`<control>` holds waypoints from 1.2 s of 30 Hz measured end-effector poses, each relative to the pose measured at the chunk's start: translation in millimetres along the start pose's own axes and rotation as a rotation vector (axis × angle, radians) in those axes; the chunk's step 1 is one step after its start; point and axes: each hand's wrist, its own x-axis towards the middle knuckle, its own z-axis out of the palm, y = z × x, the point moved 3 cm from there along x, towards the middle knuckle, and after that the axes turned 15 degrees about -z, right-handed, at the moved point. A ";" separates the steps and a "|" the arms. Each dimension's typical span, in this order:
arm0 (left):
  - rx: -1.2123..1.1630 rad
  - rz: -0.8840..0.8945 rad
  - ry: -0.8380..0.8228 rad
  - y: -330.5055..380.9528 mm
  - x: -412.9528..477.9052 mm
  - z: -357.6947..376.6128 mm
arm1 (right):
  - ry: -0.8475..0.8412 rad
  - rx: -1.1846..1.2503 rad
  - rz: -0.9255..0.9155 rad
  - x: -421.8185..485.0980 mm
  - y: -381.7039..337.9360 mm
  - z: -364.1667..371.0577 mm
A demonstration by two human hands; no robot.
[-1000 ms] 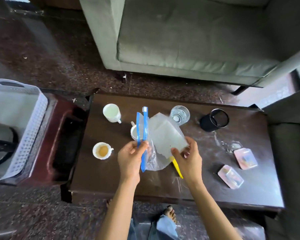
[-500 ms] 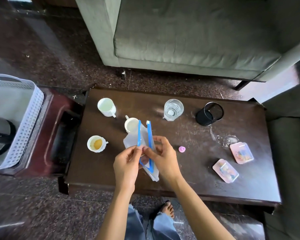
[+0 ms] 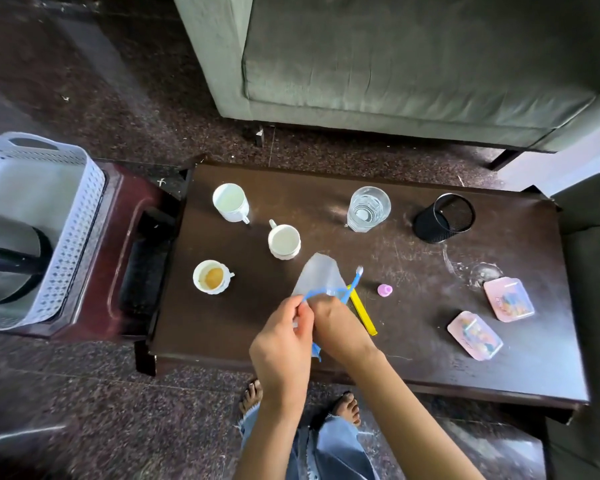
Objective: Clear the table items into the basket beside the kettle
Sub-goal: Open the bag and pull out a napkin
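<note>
Both hands hold a clear plastic zip bag (image 3: 317,277) with a blue seal strip over the near middle of the dark wooden table (image 3: 413,299). My left hand (image 3: 283,344) pinches the blue strip; my right hand (image 3: 340,329) grips the bag beside it. A yellow stick (image 3: 362,315) lies on the table under the right hand. Three white cups stand to the left: one empty (image 3: 230,202), one empty (image 3: 284,241), one with brown liquid (image 3: 212,276). The white perforated basket (image 3: 78,233) sits on a side stand at far left, with the kettle (image 3: 11,258) against it.
A glass of water (image 3: 368,208), a black mesh pen cup (image 3: 444,218), a small pink cap (image 3: 384,290), and two pink packets (image 3: 508,298) (image 3: 475,336) lie on the table's right half. A grey-green sofa (image 3: 413,60) stands behind. My bare feet are below the table edge.
The bag was spread wide between both hands; it is now folded smaller and lower, with the hands drawn close together. The yellow stick shows again beside my right hand.
</note>
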 end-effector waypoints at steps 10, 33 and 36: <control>-0.093 0.050 -0.332 -27.0 -13.3 30.1 | 0.147 0.471 0.371 2.0 43.7 48.6; -0.395 -0.777 -0.742 -122.0 68.7 58.9 | 0.327 1.325 0.354 5.6 71.7 83.8; -0.463 -0.769 -0.750 -119.2 72.7 49.9 | 0.256 1.434 0.229 5.9 70.8 81.8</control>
